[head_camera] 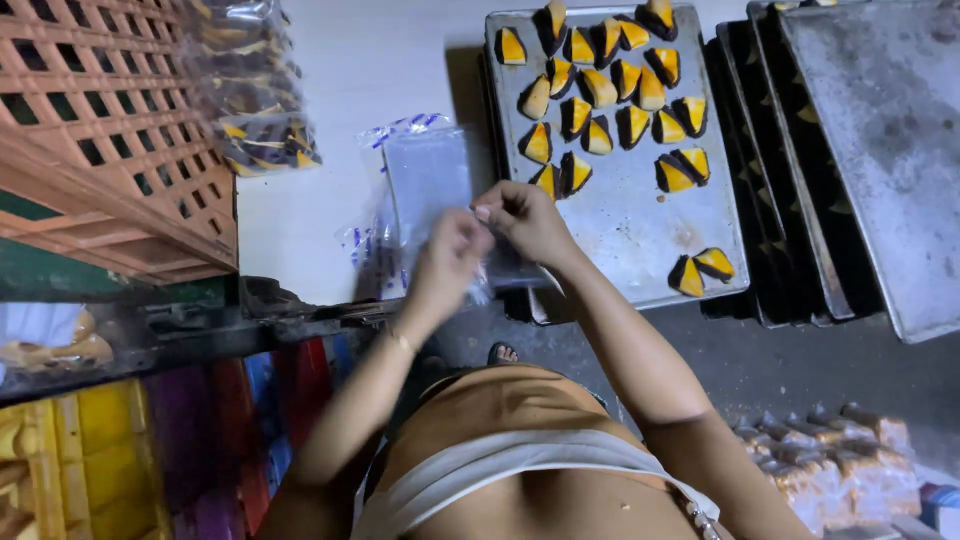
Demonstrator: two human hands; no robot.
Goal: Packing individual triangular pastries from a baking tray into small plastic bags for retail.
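My left hand (pixel 447 262) and my right hand (pixel 524 220) meet at the table's front edge, both pinching a clear plastic bag (pixel 497 272) between them; the bag is blurred. Just behind the hands lies a stack of clear plastic bags with blue print (pixel 420 185). To the right is a metal baking tray (pixel 640 225) holding several wedge-shaped cake pieces, yellow with dark edges (pixel 600 95). My right hand is over the tray's near left corner.
An orange lattice crate (pixel 100 140) stands at the left with a filled bag of cake pieces (pixel 255 100) leaning on it. More metal trays (pixel 860 150) are stacked at the right. Packed bags (pixel 830 450) lie on the floor; coloured crates (pixel 90 460) sit lower left.
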